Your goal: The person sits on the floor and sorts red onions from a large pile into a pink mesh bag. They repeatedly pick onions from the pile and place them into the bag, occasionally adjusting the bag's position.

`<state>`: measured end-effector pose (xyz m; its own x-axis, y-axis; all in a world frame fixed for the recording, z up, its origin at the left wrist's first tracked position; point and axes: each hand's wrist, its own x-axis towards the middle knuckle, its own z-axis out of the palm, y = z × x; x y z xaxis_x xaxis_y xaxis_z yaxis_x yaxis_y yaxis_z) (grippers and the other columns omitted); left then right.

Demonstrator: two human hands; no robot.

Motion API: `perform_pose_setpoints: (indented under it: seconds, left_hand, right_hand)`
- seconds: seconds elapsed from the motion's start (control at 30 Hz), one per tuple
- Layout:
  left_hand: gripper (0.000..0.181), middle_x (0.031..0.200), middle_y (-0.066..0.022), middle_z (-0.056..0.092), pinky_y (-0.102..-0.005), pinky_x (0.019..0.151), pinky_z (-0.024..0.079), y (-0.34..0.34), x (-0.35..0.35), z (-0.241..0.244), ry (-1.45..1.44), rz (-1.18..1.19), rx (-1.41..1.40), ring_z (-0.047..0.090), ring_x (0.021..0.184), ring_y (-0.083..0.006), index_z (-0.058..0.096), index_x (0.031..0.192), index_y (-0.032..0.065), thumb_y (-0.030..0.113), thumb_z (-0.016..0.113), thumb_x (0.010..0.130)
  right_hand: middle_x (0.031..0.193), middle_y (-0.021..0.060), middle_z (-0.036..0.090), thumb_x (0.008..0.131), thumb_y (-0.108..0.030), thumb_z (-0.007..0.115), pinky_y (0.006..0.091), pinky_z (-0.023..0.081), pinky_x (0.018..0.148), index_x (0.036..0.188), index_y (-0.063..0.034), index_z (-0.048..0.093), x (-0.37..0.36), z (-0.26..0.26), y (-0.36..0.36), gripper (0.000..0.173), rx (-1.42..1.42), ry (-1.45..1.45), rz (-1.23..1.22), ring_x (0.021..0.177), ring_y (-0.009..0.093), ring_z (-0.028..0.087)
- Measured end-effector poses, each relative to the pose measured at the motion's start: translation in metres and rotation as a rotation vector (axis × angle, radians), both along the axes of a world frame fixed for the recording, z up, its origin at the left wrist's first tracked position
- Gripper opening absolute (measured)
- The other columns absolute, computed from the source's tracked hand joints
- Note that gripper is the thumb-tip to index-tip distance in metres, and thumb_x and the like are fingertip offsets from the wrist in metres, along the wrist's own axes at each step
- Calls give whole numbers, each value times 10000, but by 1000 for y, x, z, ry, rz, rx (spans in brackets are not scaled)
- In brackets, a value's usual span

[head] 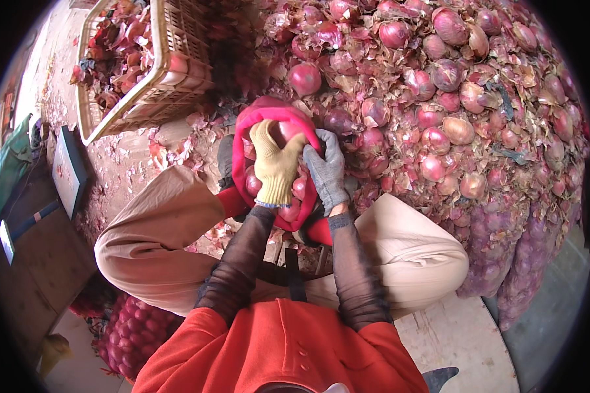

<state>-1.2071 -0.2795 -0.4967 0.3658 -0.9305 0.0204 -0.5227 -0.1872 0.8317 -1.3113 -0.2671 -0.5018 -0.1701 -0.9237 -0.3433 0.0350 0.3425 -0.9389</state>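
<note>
A pink-red bag stands with its mouth facing up between my feet, holding several red onions. My left hand, in a cream knitted glove, reaches into the mouth. Its thumb and fingers are spread around a red onion; whether they grip it is hidden. On the right side, my right hand in a grey glove pinches the bag's rim. The lower part of the bag is out of sight.
A large heap of red onions and loose skins spreads ahead and right. A plastic crate with dry skins lies at upper left. Filled mesh sacks stand at right, another onion sack behind at left. A platform scale is at left.
</note>
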Motion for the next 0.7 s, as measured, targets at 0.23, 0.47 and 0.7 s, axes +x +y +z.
perform_pose_setpoints:
  seconds: [0.23, 0.47, 0.7]
  left_hand:
    - [488, 1260, -126, 616, -412, 937, 494, -42, 37, 10, -148, -78, 272, 608, 1154, -325, 560, 1284, 67, 401, 638, 937]
    - [328, 1208, -163, 611, -464, 864, 524, -43, 35, 14, -211, -185, 214, 640, 1046, -402, 577, 1227, 115, 347, 563, 995]
    - [250, 1135, -140, 641, -392, 875, 508, -42, 35, 22, -121, -167, 279, 633, 1056, -352, 630, 1168, 71, 235, 582, 985]
  right_hand:
    - [920, -72, 585, 954, -126, 630, 201, 455, 658, 1253, -59, 638, -13, -24, -17, 306, -45, -251, 9, 719, 13, 488]
    - [1209, 210, 676, 804, -601, 689, 445, 503, 975, 1469, -138, 470, 2, -41, -172, 839, 203, 738, 387, 1115, 381, 652]
    - [1298, 236, 593, 666, -493, 874, 434, 519, 948, 1423, -98, 448, 16, -79, -197, 955, 235, 546, 341, 1137, 347, 632]
